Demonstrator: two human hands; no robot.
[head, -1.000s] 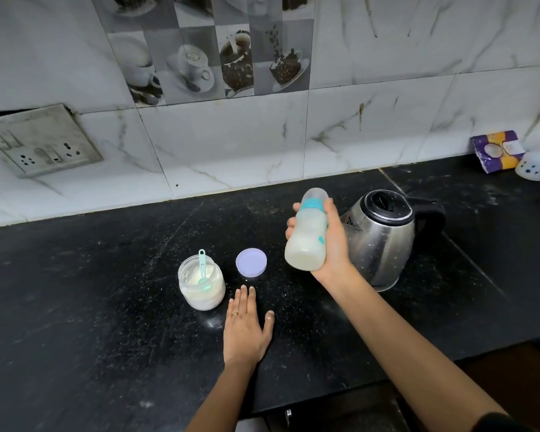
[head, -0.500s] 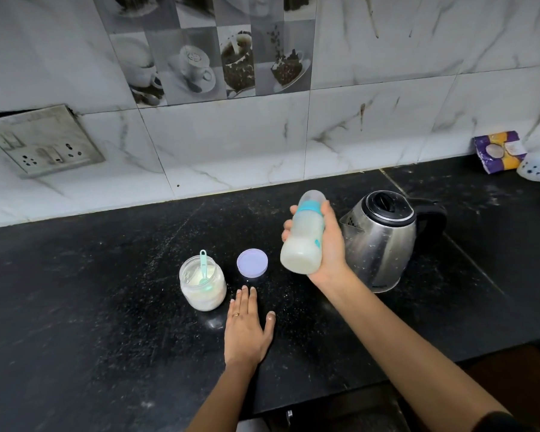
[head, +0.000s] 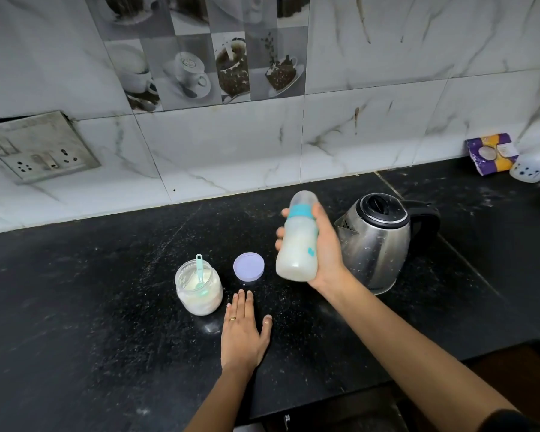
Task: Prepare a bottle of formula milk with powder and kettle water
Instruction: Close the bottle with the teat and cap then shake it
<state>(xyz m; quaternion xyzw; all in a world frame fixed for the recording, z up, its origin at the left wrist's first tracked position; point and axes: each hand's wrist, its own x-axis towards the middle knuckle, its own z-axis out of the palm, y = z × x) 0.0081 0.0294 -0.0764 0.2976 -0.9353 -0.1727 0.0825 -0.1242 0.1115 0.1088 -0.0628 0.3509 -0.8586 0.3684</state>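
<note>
My right hand [head: 326,254] grips a capped baby bottle [head: 298,241] with a teal collar and white milk inside, held upright above the black counter, just left of the steel kettle [head: 376,241]. My left hand [head: 242,333] lies flat and open on the counter, fingers together, a ring on one finger. Just beyond its fingertips stands an open jar of white powder [head: 199,286] with a teal scoop [head: 200,271] standing in it. The jar's lilac lid [head: 248,266] lies flat to the jar's right.
The black counter [head: 91,307] meets a marble-tiled wall at the back, with a socket plate [head: 38,146] on the left. A purple packet [head: 493,153] and a white spotted container [head: 530,168] sit at the far right. The counter's front edge runs below my arms.
The bottle in my right hand has shifted slightly, down and to the left and back, as in shaking. My left hand stays flat on the counter.
</note>
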